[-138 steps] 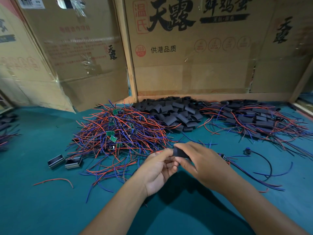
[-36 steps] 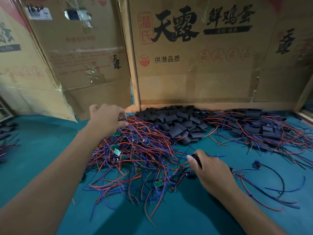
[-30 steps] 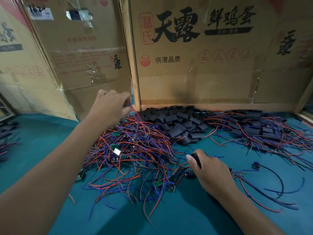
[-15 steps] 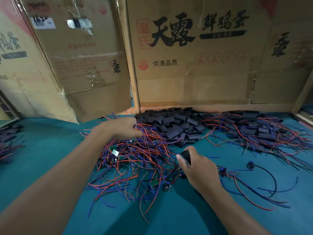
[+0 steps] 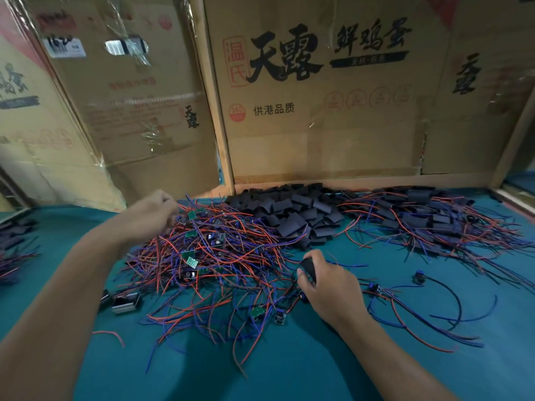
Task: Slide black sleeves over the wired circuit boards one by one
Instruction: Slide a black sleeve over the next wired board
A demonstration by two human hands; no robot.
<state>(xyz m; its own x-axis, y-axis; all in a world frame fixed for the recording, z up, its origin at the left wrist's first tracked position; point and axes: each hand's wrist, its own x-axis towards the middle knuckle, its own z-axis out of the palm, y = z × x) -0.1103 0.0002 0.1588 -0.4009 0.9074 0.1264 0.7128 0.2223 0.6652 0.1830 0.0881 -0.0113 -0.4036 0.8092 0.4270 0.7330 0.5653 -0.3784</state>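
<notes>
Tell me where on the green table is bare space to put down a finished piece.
Bare cloth lies between the forearms, below the tangled wire pile, and on the table left of it. Crowded: the black sleeves heap, the sleeved pile at right.

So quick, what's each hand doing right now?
Left hand: blurred, fingers curled at the wire pile; grip cannot be told.
Right hand: holding a black sleeve.
</notes>
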